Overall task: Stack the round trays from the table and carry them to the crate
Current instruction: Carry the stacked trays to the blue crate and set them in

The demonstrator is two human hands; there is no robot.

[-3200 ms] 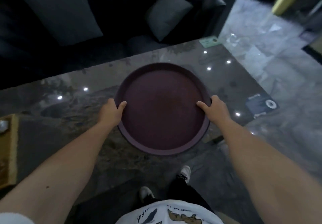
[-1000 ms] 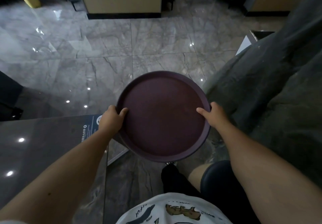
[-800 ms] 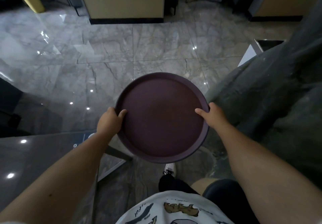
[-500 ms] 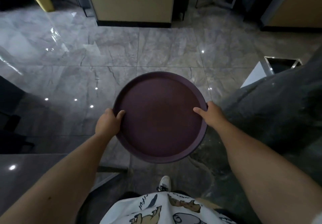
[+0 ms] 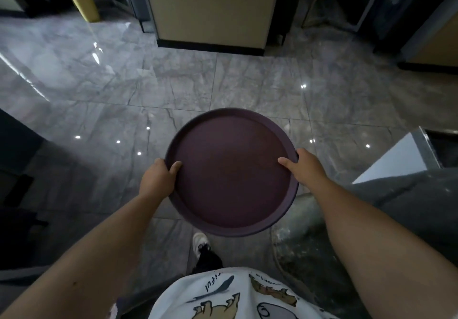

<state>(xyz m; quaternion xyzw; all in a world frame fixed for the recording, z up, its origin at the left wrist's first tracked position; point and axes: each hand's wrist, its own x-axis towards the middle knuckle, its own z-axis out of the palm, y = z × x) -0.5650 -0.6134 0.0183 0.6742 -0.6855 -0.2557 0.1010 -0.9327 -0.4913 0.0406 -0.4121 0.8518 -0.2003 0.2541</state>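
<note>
Fingers of left hand (image 5: 156, 179) & right hand (image 5: 305, 167) clamped on opposite rims of round tray (image 5: 231, 172), held level over marble floor (image 5: 99, 90). Carry step; crate not in view, next needs locating it.

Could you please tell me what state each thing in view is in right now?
round tray: held level over the floor, nothing on it.
left hand: gripping the tray's left rim.
right hand: gripping the tray's right rim.
grey cover: draped, rumpled, at right.
</note>
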